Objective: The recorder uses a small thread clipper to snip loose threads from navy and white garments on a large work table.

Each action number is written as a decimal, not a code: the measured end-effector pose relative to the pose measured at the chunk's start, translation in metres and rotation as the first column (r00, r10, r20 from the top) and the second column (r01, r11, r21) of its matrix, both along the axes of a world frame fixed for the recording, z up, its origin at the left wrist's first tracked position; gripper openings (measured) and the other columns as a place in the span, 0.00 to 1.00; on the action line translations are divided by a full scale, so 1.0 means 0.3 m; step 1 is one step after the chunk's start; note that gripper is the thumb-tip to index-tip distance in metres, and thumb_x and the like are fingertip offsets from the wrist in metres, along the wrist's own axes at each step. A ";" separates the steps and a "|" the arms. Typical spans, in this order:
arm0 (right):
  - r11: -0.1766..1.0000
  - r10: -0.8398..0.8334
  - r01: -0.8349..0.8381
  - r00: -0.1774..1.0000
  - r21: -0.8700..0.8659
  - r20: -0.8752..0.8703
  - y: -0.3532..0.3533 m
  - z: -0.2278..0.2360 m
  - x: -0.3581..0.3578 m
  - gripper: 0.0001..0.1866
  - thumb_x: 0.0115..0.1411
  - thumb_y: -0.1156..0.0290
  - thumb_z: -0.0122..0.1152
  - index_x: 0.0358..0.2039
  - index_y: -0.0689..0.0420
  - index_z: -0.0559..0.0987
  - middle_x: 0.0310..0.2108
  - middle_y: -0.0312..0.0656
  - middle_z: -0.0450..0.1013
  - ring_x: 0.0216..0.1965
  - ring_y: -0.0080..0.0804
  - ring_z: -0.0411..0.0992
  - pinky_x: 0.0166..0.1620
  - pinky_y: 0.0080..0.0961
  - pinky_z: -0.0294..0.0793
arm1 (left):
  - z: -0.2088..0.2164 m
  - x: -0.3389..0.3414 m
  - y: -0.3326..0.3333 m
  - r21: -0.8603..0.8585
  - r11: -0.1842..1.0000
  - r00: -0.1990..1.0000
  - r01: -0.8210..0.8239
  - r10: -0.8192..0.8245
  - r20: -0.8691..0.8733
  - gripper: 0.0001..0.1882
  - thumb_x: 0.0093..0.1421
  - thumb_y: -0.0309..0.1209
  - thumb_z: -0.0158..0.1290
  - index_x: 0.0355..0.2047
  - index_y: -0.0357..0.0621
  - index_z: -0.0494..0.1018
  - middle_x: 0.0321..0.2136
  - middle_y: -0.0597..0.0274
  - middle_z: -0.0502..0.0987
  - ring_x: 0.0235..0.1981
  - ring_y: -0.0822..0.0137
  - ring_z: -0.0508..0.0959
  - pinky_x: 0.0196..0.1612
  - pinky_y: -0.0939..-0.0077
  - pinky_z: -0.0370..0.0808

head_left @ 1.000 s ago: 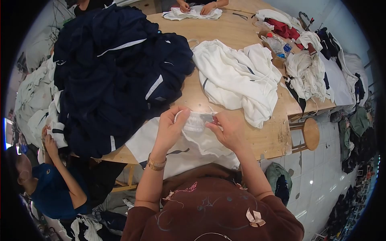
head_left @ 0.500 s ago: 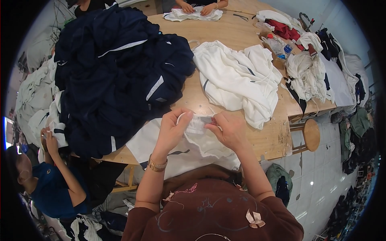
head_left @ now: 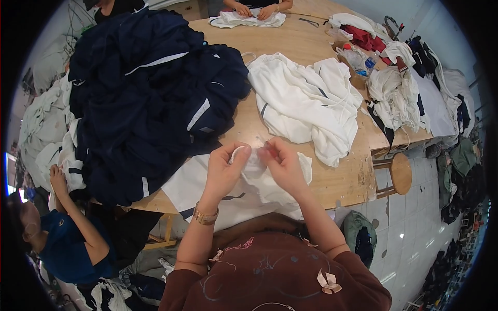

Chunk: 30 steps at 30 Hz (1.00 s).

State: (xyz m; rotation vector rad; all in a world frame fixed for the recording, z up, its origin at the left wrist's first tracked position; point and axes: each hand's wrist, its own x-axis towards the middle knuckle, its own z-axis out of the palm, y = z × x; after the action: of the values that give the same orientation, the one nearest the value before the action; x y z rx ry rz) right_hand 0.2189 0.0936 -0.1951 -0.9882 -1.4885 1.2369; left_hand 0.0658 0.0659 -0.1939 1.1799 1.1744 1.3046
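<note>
A white garment (head_left: 267, 191) with a gathered, elastic-looking edge hangs over the table's front edge in front of me. My left hand (head_left: 226, 165) pinches that edge between thumb and fingers. Close beside it, my right hand (head_left: 284, 167) is closed at the gathered edge, its fingers curled. A small reddish object (head_left: 272, 151) shows between the right fingers; it is blurred and partly hidden, so its kind is unclear. The lower part of the white garment drapes down toward my lap.
A big pile of navy garments (head_left: 150, 103) fills the table's left. White garments (head_left: 306, 101) lie ahead to the right. A wooden stool (head_left: 401, 173) stands at the right. One co-worker (head_left: 78, 236) is at the left; another's hands (head_left: 257, 11) handle white cloth across the table.
My right hand has drawn slightly in and turned, its fingers more curled at the gathered edge. A fold of the white garment now shows right of it. My left hand stays nearly put.
</note>
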 end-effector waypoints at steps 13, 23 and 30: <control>0.986 0.154 -0.160 0.983 -0.047 -0.103 -0.017 0.017 0.133 0.14 0.53 0.64 0.62 0.26 0.61 0.72 0.16 0.30 0.61 0.17 0.19 0.55 0.21 0.18 0.54 | -0.004 -0.025 0.016 -0.087 0.995 0.965 0.047 -0.023 0.263 0.10 0.61 0.32 0.49 0.29 0.37 0.73 0.23 0.72 0.74 0.24 0.84 0.69 0.29 0.89 0.65; 0.783 -0.264 -0.163 0.787 0.601 0.558 0.012 -0.045 0.122 0.20 0.51 0.51 0.60 0.24 0.56 0.70 0.19 0.39 0.69 0.19 0.37 0.69 0.20 0.29 0.66 | -0.004 -0.033 0.014 -0.104 0.990 0.948 0.090 -0.053 0.314 0.11 0.62 0.33 0.49 0.29 0.38 0.73 0.23 0.72 0.75 0.23 0.85 0.69 0.27 0.90 0.65; 0.741 -0.266 -0.184 0.804 0.646 0.533 0.022 -0.032 0.105 0.20 0.51 0.51 0.60 0.23 0.56 0.70 0.19 0.38 0.68 0.18 0.36 0.68 0.20 0.29 0.65 | 0.010 -0.024 0.010 -0.097 0.992 0.966 0.081 -0.054 0.254 0.11 0.61 0.33 0.49 0.30 0.37 0.74 0.24 0.71 0.75 0.23 0.85 0.69 0.28 0.89 0.65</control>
State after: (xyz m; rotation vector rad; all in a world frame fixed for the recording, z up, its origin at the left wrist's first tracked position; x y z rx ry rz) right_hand 0.2504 0.1001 -0.2048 -0.9158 -2.1746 0.2258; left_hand 0.0587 0.0689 -0.1908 0.9383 0.9976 1.2815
